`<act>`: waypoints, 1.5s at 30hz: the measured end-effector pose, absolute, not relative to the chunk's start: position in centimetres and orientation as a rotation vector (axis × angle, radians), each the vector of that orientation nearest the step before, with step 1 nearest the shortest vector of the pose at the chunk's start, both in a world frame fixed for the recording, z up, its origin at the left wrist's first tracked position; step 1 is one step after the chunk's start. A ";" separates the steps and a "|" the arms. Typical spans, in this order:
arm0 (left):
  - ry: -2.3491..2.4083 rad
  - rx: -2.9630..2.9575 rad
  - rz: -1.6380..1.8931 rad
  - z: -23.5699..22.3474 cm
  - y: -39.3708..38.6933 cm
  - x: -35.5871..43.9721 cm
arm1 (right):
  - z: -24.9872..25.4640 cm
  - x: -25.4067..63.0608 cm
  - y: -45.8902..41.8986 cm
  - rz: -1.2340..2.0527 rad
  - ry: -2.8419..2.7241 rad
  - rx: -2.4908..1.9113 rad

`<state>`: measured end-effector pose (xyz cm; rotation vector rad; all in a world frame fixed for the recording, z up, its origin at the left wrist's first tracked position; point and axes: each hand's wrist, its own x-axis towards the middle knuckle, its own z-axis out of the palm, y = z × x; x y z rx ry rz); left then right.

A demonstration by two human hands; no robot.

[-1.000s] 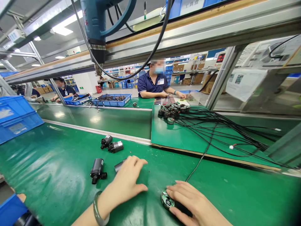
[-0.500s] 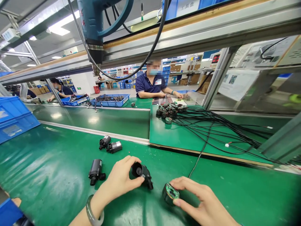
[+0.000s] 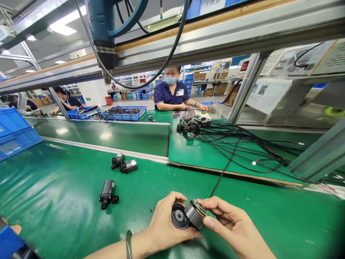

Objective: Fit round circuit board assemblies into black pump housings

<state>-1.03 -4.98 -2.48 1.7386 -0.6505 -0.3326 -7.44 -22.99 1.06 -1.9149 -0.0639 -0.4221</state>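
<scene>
In my left hand (image 3: 167,219) is a black pump housing (image 3: 180,216), its round open end turned towards me. My right hand (image 3: 229,221) grips a round motor stator (image 3: 196,215) with a green circuit board on one face, thumb and fingers at its edge. A black cable (image 3: 219,181) runs from near the stator back over the raised board. The stator's side is right against the rim of the housing; it is not inside. Left of my hands a black pump housing (image 3: 108,194) lies on the green mat, with two more housings (image 3: 128,166) behind it.
A pile of stators (image 3: 190,136) with long black cables lies on the raised green board (image 3: 210,158). Above hangs a blue power tool (image 3: 101,32). Blue bins (image 3: 18,138) stand at left. A co-worker (image 3: 172,95) sits opposite, behind a blue tray (image 3: 126,114).
My left hand has brought the pump housing to the right, up to the stator. The stator, still in my right hand, has tilted and now meets the housing's rim.
</scene>
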 end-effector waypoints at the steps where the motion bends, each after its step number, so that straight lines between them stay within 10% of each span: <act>1: -0.655 1.736 -0.335 -2.5 -5.0 -1.2 | 1.4 -7.4 -22.8 -0.453 -0.074 -1.935; 45: -0.840 1.560 -0.239 -5.7 -4.0 -2.5 | 5.2 -8.0 -24.6 -0.729 -1.119 -2.468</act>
